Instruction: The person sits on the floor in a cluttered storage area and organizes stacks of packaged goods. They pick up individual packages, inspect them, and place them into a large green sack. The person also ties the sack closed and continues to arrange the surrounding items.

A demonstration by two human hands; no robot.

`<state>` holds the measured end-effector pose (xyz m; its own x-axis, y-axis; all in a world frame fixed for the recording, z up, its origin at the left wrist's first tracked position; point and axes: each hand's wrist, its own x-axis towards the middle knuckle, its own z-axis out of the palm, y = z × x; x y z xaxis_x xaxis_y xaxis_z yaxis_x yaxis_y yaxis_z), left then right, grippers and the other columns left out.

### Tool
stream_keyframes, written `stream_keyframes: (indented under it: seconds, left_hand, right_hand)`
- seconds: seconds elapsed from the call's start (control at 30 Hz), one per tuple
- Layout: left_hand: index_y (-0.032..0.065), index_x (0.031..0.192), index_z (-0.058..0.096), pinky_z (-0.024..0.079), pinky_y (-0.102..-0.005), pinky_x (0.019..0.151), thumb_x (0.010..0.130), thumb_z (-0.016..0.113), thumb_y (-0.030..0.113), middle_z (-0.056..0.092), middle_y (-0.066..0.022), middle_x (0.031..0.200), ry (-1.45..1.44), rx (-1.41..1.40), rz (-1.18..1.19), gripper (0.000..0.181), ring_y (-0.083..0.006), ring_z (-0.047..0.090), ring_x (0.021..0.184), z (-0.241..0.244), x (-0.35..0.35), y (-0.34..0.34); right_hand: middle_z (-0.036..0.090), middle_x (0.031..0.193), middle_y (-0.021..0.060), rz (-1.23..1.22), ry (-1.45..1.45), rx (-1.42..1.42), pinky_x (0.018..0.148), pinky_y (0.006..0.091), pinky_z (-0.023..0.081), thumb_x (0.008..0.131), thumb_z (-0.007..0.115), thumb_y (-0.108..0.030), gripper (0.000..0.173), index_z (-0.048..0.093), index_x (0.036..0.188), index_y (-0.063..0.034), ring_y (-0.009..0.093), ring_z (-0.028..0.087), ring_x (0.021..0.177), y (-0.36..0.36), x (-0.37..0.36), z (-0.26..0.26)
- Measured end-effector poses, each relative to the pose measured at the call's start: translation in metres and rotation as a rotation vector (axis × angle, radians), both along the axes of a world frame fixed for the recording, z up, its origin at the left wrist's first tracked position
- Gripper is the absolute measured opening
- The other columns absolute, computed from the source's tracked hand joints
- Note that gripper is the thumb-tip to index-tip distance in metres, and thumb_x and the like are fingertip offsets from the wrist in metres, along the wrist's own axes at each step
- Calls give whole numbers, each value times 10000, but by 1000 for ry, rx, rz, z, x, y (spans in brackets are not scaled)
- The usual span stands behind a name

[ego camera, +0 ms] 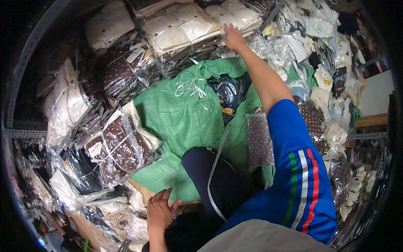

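My right hand (pixel 233 37) reaches far forward, its spread fingers touching a cream fabric bundle (pixel 234 15) in clear plastic. Beside that bundle lies a larger cream bundle (pixel 179 26), tied with white string. My left hand (pixel 161 208) rests palm down, fingers slightly apart, at the near edge of a green woven sack (pixel 176 126) and some cardboard (pixel 144 190). Dark plastic-wrapped goods (pixel 231 91) show through the sack's opening. A tied pack of brown polka-dot cloth with lace (pixel 121 146) sits on the sack's left side.
Stacked brown dotted packs (pixel 122 69) line the back left. Loose plastic-bagged garments (pixel 292 44) pile up at the right. A flat dotted pack (pixel 259 138) lies beside my right arm. Perforated metal shelf posts (pixel 23 63) frame the left, and a pale strap (pixel 214 176) crosses my leg.
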<state>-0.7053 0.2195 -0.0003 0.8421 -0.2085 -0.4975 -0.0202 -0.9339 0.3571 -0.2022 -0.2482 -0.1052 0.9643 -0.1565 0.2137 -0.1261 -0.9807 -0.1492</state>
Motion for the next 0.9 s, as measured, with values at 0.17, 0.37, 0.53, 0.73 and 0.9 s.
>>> stream_keyframes:
  seconds: [0.17,0.37,0.53,0.73,0.9]
  left_hand:
    - [52,1332,644,437,-510,1078,938,648,548,682,-184,1280,65,-2,1,633,-360,633,1211,-4,3,-1]
    - [58,1333,645,440,-505,1071,934,642,560,683,-176,1281,13,-10,-67,642,-359,635,1203,-9,5,-2]
    - [73,1340,646,457,-487,1049,936,641,547,685,-167,1278,-94,15,-107,623,-354,639,1190,7,5,-15]
    - [67,1374,617,475,-490,1026,948,636,556,675,-196,1292,-123,29,-114,649,-396,648,1167,25,-19,-25]
    - [87,1390,609,470,-490,1036,960,613,551,670,-171,1310,-133,61,-107,633,-364,648,1183,22,-47,-25]
  right_hand:
    - [201,1710,121,60,137,-123,1186,604,330,971,514,-161,760,185,1655,-179,408,256,1539,-3,-16,-20]
    - [120,1710,202,22,125,-187,1197,588,321,981,486,-133,739,169,1649,-117,425,255,1535,3,-37,-26]
    - [457,1506,276,169,227,357,1091,552,436,952,531,-212,686,303,1575,-35,460,480,1356,26,-106,-40]
    - [669,958,184,224,141,406,845,450,536,907,678,-156,229,664,1102,-36,392,663,987,-8,-280,-70]
    - [669,806,163,-57,38,432,672,486,507,952,672,-243,217,606,893,-45,399,664,750,-49,-388,-52]
